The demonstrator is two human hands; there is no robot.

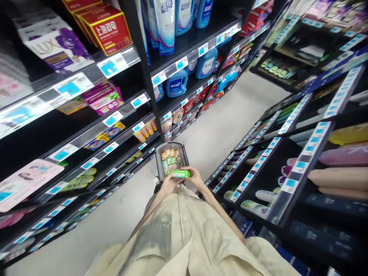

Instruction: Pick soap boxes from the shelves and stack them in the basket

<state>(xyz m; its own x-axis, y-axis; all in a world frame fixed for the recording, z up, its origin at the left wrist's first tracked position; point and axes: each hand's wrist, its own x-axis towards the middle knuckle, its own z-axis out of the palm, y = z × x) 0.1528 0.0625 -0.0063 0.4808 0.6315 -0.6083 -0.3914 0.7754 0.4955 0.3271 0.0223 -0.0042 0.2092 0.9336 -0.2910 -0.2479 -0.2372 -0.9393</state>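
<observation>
Between my two hands is a small green packaged box (180,173), held level above the near side of a grey basket (159,163). My left hand (169,183) grips its left end, and my right hand (195,177) closes on its right end. Several small orange, green and white packs (171,160) lie inside the basket, beyond the green box. The print on the box is too small to read.
Shelves with price tags line both sides of the aisle. Blue detergent bottles (176,83), a red soap box (111,32) and a purple-white LUX pack (59,44) stand on the left. Bottles (254,208) fill the right shelves. Pale floor (230,103) runs ahead.
</observation>
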